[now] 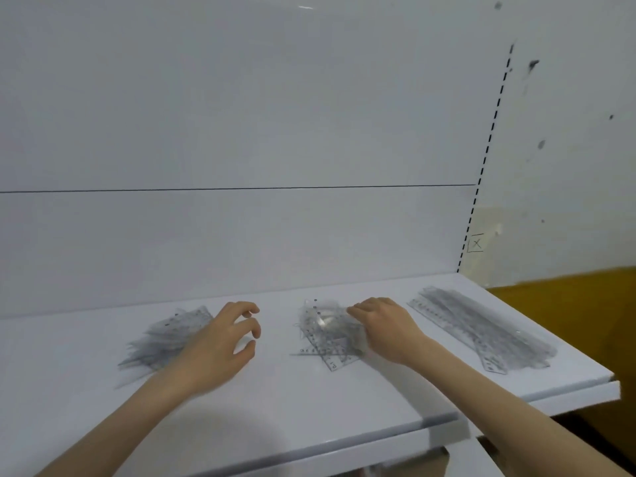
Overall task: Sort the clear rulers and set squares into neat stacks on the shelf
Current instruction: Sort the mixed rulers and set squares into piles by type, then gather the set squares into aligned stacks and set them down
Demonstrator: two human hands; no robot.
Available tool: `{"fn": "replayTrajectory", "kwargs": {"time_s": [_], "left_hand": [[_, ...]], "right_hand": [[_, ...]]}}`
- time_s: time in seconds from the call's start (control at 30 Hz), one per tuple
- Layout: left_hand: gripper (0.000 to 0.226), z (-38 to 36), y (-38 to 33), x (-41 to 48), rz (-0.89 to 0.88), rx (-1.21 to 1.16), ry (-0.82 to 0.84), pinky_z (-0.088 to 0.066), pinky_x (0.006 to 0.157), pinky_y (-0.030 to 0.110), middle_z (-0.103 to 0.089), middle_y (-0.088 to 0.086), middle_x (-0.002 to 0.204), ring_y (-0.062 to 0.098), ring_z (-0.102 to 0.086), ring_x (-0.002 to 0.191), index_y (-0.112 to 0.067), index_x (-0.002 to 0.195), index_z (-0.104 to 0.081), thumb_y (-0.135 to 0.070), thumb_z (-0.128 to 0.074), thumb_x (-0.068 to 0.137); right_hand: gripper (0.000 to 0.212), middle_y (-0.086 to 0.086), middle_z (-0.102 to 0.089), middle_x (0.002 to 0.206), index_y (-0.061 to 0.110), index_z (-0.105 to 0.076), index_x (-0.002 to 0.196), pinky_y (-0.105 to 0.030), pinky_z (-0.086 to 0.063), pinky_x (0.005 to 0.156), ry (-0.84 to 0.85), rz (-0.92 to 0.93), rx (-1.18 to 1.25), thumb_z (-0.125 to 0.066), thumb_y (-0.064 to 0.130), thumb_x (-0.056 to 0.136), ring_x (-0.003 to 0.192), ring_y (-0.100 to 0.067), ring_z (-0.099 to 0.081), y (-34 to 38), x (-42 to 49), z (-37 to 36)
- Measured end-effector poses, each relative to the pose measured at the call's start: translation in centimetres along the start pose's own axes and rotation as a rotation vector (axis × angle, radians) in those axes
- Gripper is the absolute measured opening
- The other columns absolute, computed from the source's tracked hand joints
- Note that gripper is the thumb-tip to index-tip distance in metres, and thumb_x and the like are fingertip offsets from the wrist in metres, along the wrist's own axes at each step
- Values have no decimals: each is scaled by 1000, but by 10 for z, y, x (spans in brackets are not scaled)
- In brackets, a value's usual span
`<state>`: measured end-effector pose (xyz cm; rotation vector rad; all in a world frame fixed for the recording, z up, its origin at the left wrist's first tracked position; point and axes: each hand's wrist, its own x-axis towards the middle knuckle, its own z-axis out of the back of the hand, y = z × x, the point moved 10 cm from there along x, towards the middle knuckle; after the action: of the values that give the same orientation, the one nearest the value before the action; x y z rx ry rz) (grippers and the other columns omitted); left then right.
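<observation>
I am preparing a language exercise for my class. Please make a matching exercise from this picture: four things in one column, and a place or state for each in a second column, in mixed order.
Column one
1. long rulers
2. left pile
3. left hand
4. right hand

Column two
a. fingertips on the middle pile
b. fingers curled, holding nothing
c. right end of the shelf
d. partly hidden behind a hand

Pairs: 1-c, 2-d, 3-b, 4-a

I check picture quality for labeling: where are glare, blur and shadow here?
Head view: a bright glare spot sits on the middle pile beside the right hand; head view: the left pile looks smeared; head view: a soft shadow lies on the shelf front.
</observation>
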<state>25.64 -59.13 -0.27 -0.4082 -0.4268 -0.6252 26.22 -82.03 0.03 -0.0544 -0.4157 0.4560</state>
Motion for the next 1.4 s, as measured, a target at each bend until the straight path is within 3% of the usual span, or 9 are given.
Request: {"fn": "replayTrajectory", "kwargs": {"time_s": [0.17,0.33,0.47,0.53,0.7,0.77,0.83,1.17,1.4], "left_hand": [[4,-13,-35,26,-60,75,12,-30,70,5,-42,-15,124,4,-49,104,-25,91,-59,-23,-57,88],[19,-17,-75,25,-321,359,37,-49,59,30,-63,3,107,22,-61,90,-16,78,-59,-11,-74,69],[2,9,-46,-3,-233,370,13,-49,61,31,-62,1,103,19,-56,86,-16,78,-57,-17,-55,78],[17,30,-21,-20,-165,417,12,-47,57,29,-63,1,99,21,-59,82,-16,77,-59,-24,-44,79],[11,89,33,-75,34,475,-4,-47,53,25,-64,1,97,19,-63,77,-17,78,-64,-17,-72,70],[6,110,55,-97,115,493,-39,-40,54,20,-64,-2,97,11,-58,79,-20,78,-64,-24,-63,74],[17,124,77,-113,159,473,-61,-36,55,18,-63,-5,98,7,-49,84,-21,78,-63,-31,-49,76],[10,147,170,-113,356,233,-79,-41,73,25,-50,-15,117,3,-48,102,-20,96,-62,-23,-55,89],[8,115,171,-47,428,-134,-177,-48,83,36,-58,-11,106,11,-54,100,-22,91,-62,-16,-59,86]], "right_hand": [[38,-2,-71,82,9,-70,92,-32,-49,65,-145,-43,37,-44,-1,66,77,-28,-65,-35,-27,25],[32,-4,-74,92,6,-73,97,-36,-54,63,-191,-107,62,-60,-8,71,82,-32,-67,-53,-39,50],[34,0,-70,111,9,-69,111,-37,-52,75,-163,-87,124,-53,0,83,101,-28,-63,-24,-18,40],[36,2,-68,117,11,-67,116,-36,-50,79,-132,-50,169,-49,3,86,109,-26,-59,4,4,31],[38,4,-64,123,13,-62,123,-34,-47,81,-98,80,254,-44,6,90,116,-22,-54,94,71,23],[38,4,-64,123,15,-61,123,-34,-47,82,-74,131,275,-43,7,90,117,-21,-53,129,93,18],[38,4,-62,124,18,-60,124,-33,-47,85,-32,156,280,-43,11,90,118,-20,-52,159,114,8],[41,-6,-66,120,13,-61,124,-39,-44,96,136,-40,311,-38,37,100,113,-27,-57,196,177,-45],[55,-1,-68,80,12,-69,84,-30,-44,64,317,-301,471,-42,59,93,79,-19,-62,166,172,-80]]}}
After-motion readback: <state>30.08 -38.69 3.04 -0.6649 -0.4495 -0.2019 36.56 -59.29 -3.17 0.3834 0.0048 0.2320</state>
